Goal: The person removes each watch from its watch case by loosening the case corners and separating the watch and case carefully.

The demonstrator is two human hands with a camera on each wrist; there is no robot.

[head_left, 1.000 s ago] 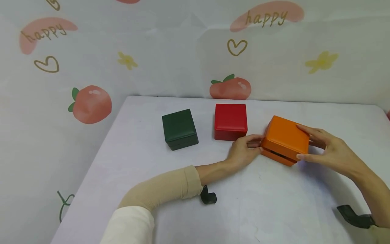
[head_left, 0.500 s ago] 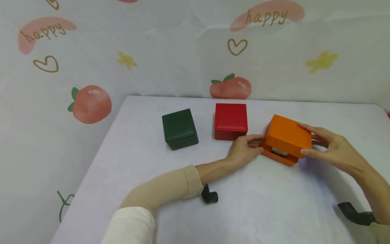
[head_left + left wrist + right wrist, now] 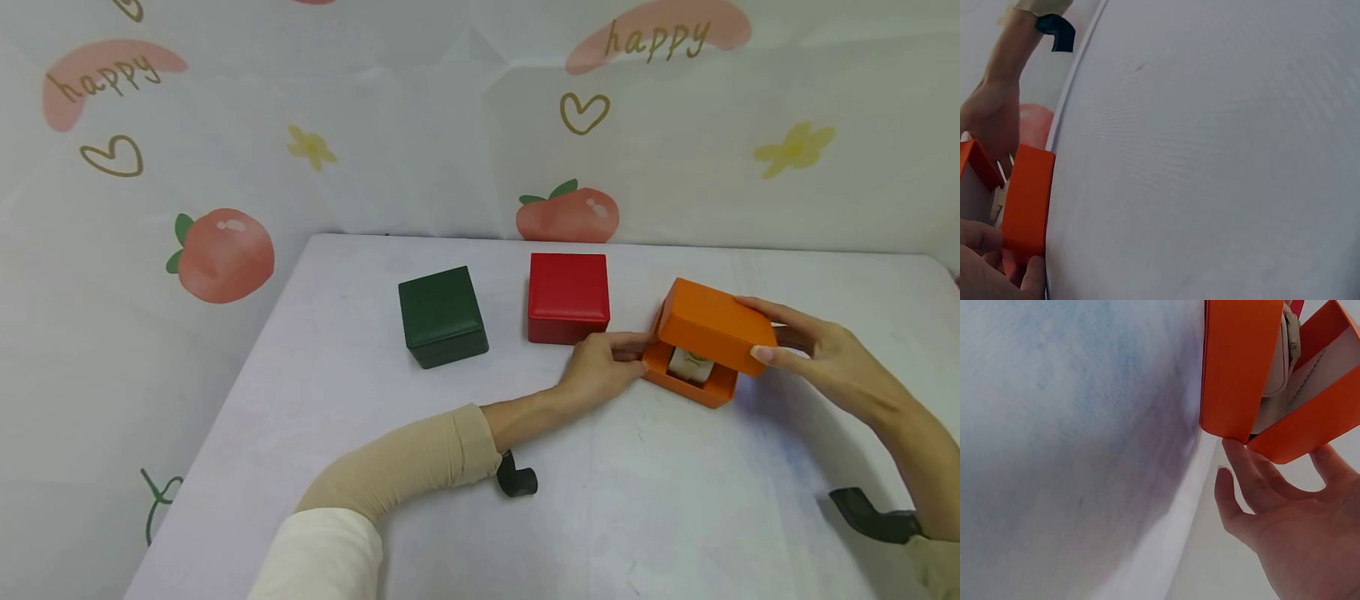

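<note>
At the right of the table stands an orange watch box, its base (image 3: 681, 387) on the tabletop and its lid (image 3: 716, 323) tilted partly up. My right hand (image 3: 840, 371) grips the lid, thumb at the near corner and fingers behind. In the right wrist view, fingertips touch the lid and the base near the hinge. My left hand (image 3: 596, 371) holds the base's left side between thumb and fingers. Through the gap shows a pale watch (image 3: 690, 365) on a cushion; its strap (image 3: 1294, 347) has a small buckle. The lid hides the rest of the inside.
A red box (image 3: 568, 296) stands just beyond my left hand, closed. Further left is a closed dark green box (image 3: 442, 315). A patterned sheet (image 3: 420, 108) hangs behind the white table (image 3: 600, 517). Black wrist mounts (image 3: 517, 477) stick out below both forearms.
The orange lid has risen from a thin gap to a wide one, lifted by my right hand, and the pale watch has come into sight. My left hand stays at the base.
</note>
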